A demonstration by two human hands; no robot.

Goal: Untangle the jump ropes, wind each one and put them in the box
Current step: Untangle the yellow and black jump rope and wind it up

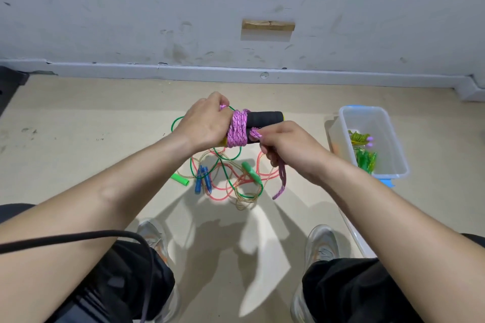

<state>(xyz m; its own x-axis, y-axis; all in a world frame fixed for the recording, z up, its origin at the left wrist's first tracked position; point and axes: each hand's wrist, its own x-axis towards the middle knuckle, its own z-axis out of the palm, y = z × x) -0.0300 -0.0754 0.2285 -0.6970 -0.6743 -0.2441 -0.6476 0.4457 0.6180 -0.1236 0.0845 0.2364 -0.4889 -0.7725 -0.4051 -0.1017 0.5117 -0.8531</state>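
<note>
My left hand (207, 123) grips the black foam handles (265, 118) of a pink jump rope (237, 128), which is wound in several turns around them. My right hand (286, 147) pinches the pink rope just right of the winding, and its loose end (281, 183) hangs down below my fist. On the floor beneath lies a tangle of green, pink and clear ropes (231, 178) with green handles (250, 172) and blue handles (202, 179). The clear plastic box (393, 139) stands at the right and holds wound green ropes (363, 151).
The wall and its baseboard (236, 73) run across the far side. My shoes (321, 242) and knees are at the bottom of the view. A black cable (78, 237) crosses my left forearm. A blue lid (385, 181) shows under the box.
</note>
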